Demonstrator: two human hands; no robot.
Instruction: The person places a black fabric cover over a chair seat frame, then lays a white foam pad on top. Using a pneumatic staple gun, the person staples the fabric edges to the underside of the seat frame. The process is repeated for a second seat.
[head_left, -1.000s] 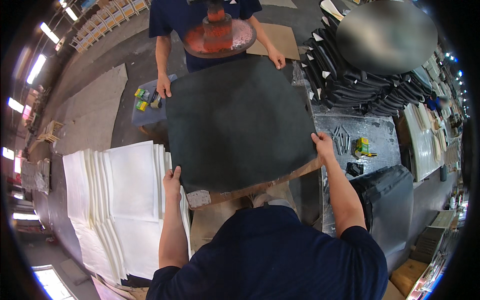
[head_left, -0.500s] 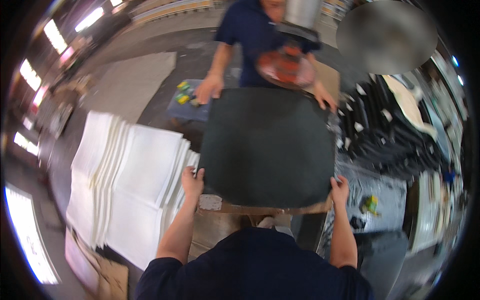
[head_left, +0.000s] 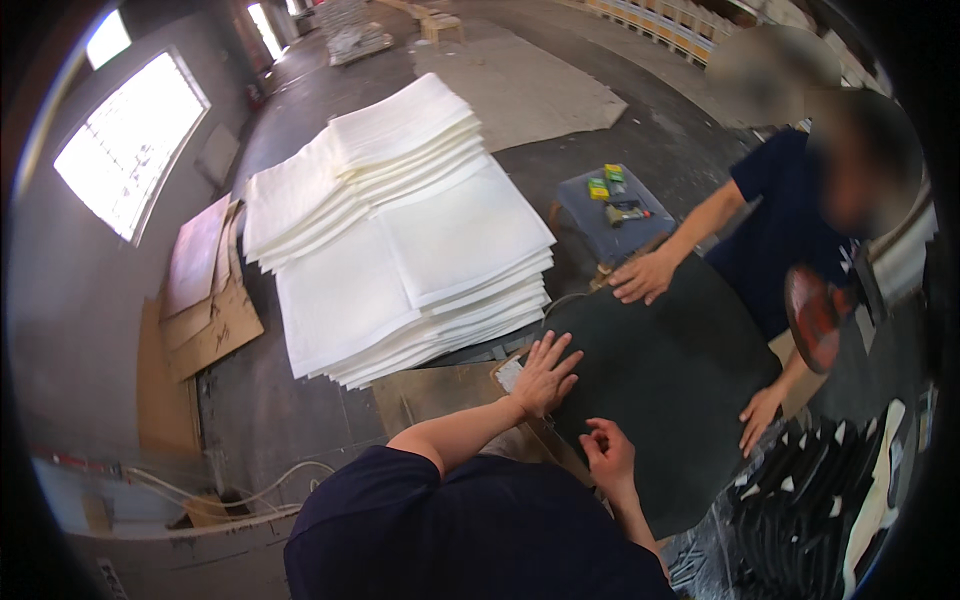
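Note:
A dark, rounded-square sheet lies on a work surface in front of me. My left hand is flat on its near left edge, fingers spread. My right hand is over the near edge with fingers loosely bent and apart; I see nothing held in it. Across from me, a co-worker in a dark shirt rests one hand on the sheet's far left edge and the other hand by its right side. A round red object stands in front of the co-worker.
To the left rises a tall stack of folded white sheets. A blue-grey stool beyond it carries small yellow-green boxes. Black pieces with white tags are piled at lower right. Flattened cardboard leans at the far left.
My view has turned left, so the white stack sits nearer the middle. Both my hands have let go of the dark sheet's sides; the left now lies flat on it.

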